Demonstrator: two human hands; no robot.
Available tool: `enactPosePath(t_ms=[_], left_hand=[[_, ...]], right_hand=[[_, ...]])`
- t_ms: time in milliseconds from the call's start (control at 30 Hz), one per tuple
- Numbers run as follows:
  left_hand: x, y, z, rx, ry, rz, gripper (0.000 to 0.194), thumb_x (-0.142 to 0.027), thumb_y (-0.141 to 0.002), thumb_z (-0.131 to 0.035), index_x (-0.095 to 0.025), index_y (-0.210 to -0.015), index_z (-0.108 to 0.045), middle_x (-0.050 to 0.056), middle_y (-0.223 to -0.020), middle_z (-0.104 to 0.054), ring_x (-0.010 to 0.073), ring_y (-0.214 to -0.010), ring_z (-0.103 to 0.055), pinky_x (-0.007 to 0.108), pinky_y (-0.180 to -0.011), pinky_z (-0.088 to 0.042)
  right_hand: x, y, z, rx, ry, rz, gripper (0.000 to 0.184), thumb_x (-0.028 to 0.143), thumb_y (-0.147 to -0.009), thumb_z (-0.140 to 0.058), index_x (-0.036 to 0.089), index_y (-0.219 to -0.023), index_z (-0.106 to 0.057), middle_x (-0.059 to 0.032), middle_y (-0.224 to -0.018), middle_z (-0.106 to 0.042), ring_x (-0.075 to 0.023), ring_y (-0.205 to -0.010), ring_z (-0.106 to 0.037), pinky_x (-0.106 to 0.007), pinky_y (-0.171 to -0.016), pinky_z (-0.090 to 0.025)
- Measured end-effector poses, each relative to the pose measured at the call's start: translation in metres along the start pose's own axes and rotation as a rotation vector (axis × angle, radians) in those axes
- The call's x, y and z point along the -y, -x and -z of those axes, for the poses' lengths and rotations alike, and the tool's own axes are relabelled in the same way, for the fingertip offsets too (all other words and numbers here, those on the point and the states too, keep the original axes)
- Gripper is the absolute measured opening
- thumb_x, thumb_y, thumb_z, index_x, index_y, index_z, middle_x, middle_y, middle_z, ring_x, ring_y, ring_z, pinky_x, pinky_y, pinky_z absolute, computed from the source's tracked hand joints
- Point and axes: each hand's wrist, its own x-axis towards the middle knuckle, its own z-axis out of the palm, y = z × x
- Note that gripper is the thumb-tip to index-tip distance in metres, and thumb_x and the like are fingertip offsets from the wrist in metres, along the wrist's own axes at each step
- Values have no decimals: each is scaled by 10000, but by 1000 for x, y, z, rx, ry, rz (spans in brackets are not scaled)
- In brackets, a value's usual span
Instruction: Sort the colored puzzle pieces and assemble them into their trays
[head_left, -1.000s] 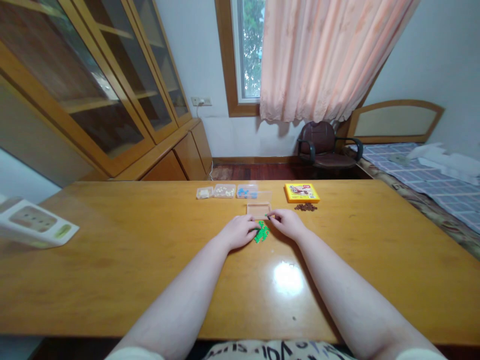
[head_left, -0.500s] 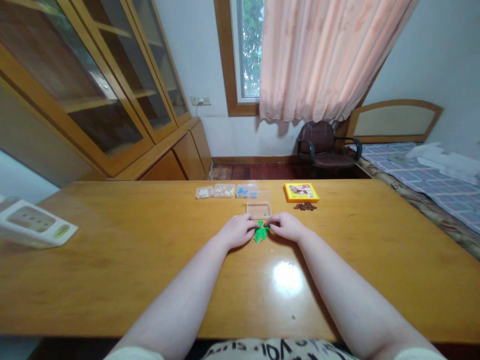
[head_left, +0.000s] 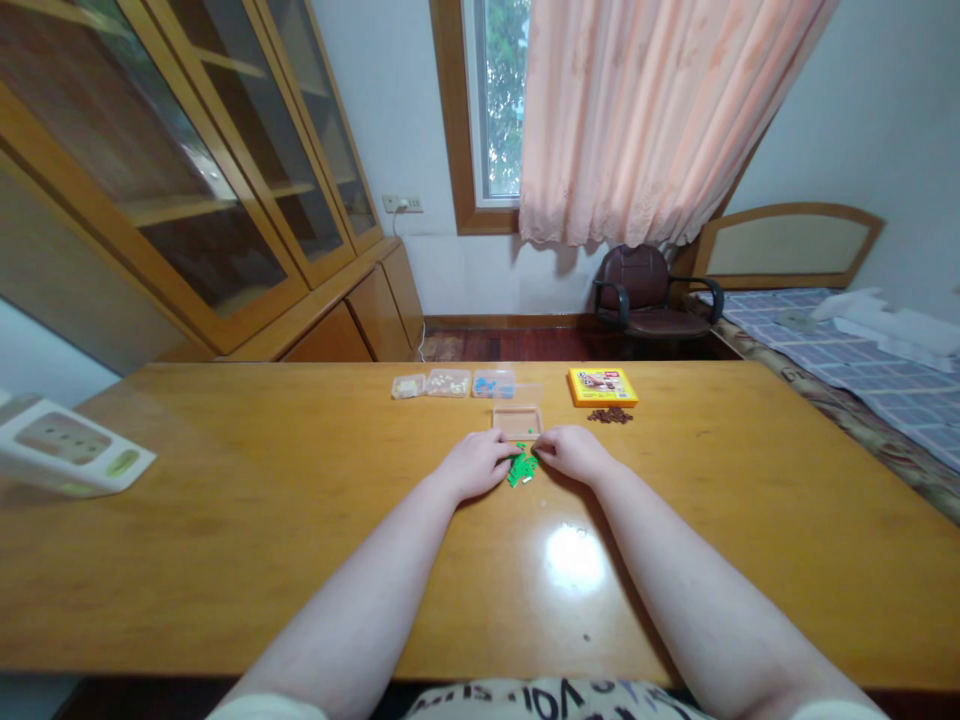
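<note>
A small pile of bright green pieces (head_left: 523, 467) lies on the table between my two hands. My left hand (head_left: 478, 463) rests at the pile's left edge, its fingers bent together against the green pieces. At the upper right of the pile, my right hand (head_left: 571, 452) has thumb and fingertips drawn into a pinch. Anything in either hand's fingertips is too small to make out. Just beyond the hands stands a shallow clear tray (head_left: 517, 408) with a small green piece inside.
Farther back on the wooden table (head_left: 300, 520) are a tub of white pieces (head_left: 408, 386), a tub of pale pieces (head_left: 448, 382) and one of blue pieces (head_left: 493, 383). Brown pieces (head_left: 610, 415) lie before a yellow box (head_left: 602, 386). A white device (head_left: 71, 446) stands far left.
The green pile has shifted slightly, with one piece now showing a pale glint at its near edge. My right fingertips have drawn away from the pile a little; my left hand has barely moved.
</note>
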Motion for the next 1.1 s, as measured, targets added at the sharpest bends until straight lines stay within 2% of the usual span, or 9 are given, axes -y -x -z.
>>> enactPosePath(t_ms=[233, 400, 500, 633, 767, 967, 1100], left_hand=[[3, -1, -1, -37, 16, 62, 324, -274, -877, -438, -304, -1163, -587, 42, -954, -574, 174, -848, -577, 286, -771, -455], [2, 0, 1, -41, 38, 65, 305, -256, -871, -443, -288, -1130, -600, 38, -999, -590, 173, -890, -579, 283, -795, -453], [4, 0, 4, -52, 35, 90, 266, -249, -868, -440, -259, -1066, -618, 37, -993, -599, 169, -868, -579, 276, -778, -451], [11, 2, 11, -36, 40, 147, 201, -293, -867, -456, -217, -948, -624, 34, -900, -609, 164, -802, -574, 261, -716, -440], [19, 5, 13, 7, 100, 115, 174, -337, -847, -506, -204, -843, -617, 21, -846, -606, 145, -757, -559, 238, -675, -421], [21, 7, 11, 63, 171, 75, 136, -327, -796, -576, -203, -812, -629, 8, -830, -610, 131, -742, -557, 221, -658, -406], [20, 6, 9, 91, 201, 58, 126, -328, -784, -595, -210, -809, -631, -1, -822, -613, 131, -748, -563, 216, -649, -408]], right_hand=[[4, 1, 0, -60, 0, 4, 193, 291, -813, -542, 237, -858, -721, -42, -799, -709, -154, -718, -619, -219, -640, -385], [-3, -1, -8, -308, -94, -59, 216, 307, -842, -526, 212, -910, -708, -47, -779, -701, -149, -704, -609, -227, -658, -402], [-4, -2, -10, -354, -116, -109, 239, 281, -845, -521, 211, -998, -691, -58, -850, -712, -158, -739, -622, -237, -692, -422], [-1, -1, -9, -234, -116, -14, 256, 292, -854, -496, 238, -1017, -686, -42, -892, -717, -156, -774, -633, -236, -705, -433], [4, -1, -6, -73, -63, 49, 272, 289, -843, -501, 279, -1052, -675, -20, -982, -712, -167, -846, -646, -237, -719, -440], [5, 0, -5, -19, -10, 46, 280, 332, -864, -474, 292, -1062, -667, -24, -1001, -708, -190, -880, -650, -252, -728, -442], [5, -1, -5, -16, -41, 24, 242, 303, -852, -497, 265, -992, -690, -31, -968, -713, -182, -875, -648, -245, -732, -440]])
